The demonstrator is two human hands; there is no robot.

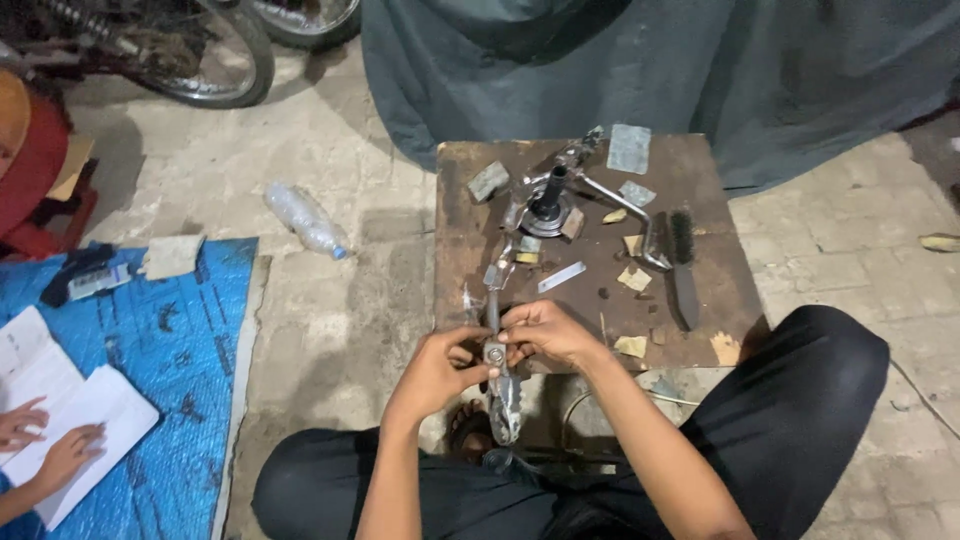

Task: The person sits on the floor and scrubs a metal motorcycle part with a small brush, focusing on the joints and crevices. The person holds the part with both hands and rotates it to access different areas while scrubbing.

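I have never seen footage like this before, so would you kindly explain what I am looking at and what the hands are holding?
This is one picture from a camera worn on a person's head, looking down at their own two bare hands. The person sits on the ground, knees apart, at a low rusty metal table. The left hand and right hand together pinch a small metal nut-like fitting on a long metal part at the table's near edge. On the table lie a metal assembly with a black tube, a wire brush, and small metal scraps. At far left, another person's hands rest on papers over a blue tarp.
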